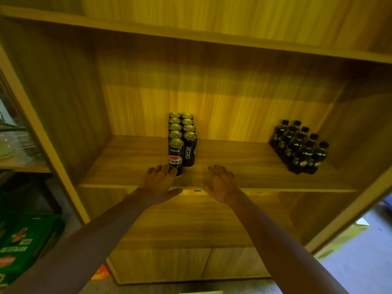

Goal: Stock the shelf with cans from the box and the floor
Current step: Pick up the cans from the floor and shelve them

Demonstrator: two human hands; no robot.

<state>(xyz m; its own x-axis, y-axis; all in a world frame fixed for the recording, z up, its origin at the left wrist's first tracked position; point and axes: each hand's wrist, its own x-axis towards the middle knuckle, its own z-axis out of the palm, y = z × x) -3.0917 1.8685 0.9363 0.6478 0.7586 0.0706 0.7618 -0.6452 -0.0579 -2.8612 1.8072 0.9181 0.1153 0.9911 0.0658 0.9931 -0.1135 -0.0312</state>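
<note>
Two rows of black Pepsi cans point(182, 141) stand upright on the wooden shelf board point(131, 160), running from the front toward the back wall. The left row's front can point(175, 155) is nearest the shelf edge. My left hand point(159, 183) reaches to that can with its fingers spread, the fingertips touching its base. My right hand point(220, 183) hovers open over the shelf's front edge, a short way right of the cans, holding nothing. No box or floor cans show in this view.
A cluster of dark Pepsi bottles point(299, 147) stands at the shelf's right end. Closed cabinet doors point(191, 262) sit below the shelf. A green carton point(23, 242) lies at lower left, beside another shelf unit with glassware point(19, 145).
</note>
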